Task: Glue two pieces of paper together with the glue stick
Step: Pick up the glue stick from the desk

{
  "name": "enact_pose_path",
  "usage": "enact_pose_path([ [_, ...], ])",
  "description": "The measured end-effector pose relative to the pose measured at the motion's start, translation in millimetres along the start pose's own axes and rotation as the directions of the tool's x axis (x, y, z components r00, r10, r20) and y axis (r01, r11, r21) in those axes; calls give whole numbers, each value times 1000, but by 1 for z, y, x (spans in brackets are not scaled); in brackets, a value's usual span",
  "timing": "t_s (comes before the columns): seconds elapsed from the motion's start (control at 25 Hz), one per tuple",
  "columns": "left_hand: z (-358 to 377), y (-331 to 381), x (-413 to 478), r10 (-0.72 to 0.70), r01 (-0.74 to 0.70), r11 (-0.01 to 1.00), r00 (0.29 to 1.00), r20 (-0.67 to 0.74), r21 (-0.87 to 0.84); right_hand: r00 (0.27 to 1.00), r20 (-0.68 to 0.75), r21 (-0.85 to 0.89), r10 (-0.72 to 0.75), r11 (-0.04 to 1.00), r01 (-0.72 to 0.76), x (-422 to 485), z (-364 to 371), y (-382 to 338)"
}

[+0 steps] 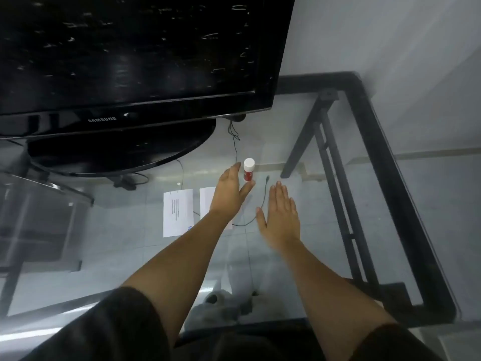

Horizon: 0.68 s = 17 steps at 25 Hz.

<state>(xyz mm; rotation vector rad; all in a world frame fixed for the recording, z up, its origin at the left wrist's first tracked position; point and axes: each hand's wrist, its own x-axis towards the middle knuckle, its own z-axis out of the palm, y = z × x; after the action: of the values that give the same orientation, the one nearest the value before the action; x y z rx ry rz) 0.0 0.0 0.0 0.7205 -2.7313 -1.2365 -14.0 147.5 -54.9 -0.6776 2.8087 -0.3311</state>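
A glue stick point(248, 170) with a white cap and red label stands upright on the glass table. My left hand point(230, 192) reaches beside it, fingers and thumb apart on either side of its base, not closed on it. Two white paper pieces lie side by side: the left paper point(178, 212) with printed lines, and the right paper point(207, 200), partly hidden under my left forearm. My right hand point(279, 217) lies flat and open on the glass, to the right of the glue stick, holding nothing.
A black Samsung monitor point(130, 61) on a round base point(122, 149) fills the far left. A thin black cable point(261, 204) runs between my hands. The glass table point(325, 230) has a black metal frame point(385, 165) along its right edge.
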Motion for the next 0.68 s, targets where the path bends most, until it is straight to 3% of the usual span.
enact_pose_path([
  [0.16, 3, 5, 12, 17, -18, 999, 999, -37, -51, 1000, 7, -42, 20, 999, -20, 0, 2, 1],
  [0.32, -4, 9, 4, 75, -72, 993, 997, 25, -95, 997, 78, -30, 17, 999, -15, 1, -6, 3],
  [0.44, -27, 13, -14, 104, -99, 980, 994, 18, -175, 984, 176, 178, 43, 981, -75, 5, -33, -7],
  [0.56, -58, 20, -32, 180, -183, 968, 983, -28, -175, 987, 84, 612, 135, 775, -158, 10, -88, -28],
  [0.68, -85, 27, -47, 203, -209, 958, 978, -49, -197, 996, 3, 846, 94, 530, -52, 4, -138, -59],
])
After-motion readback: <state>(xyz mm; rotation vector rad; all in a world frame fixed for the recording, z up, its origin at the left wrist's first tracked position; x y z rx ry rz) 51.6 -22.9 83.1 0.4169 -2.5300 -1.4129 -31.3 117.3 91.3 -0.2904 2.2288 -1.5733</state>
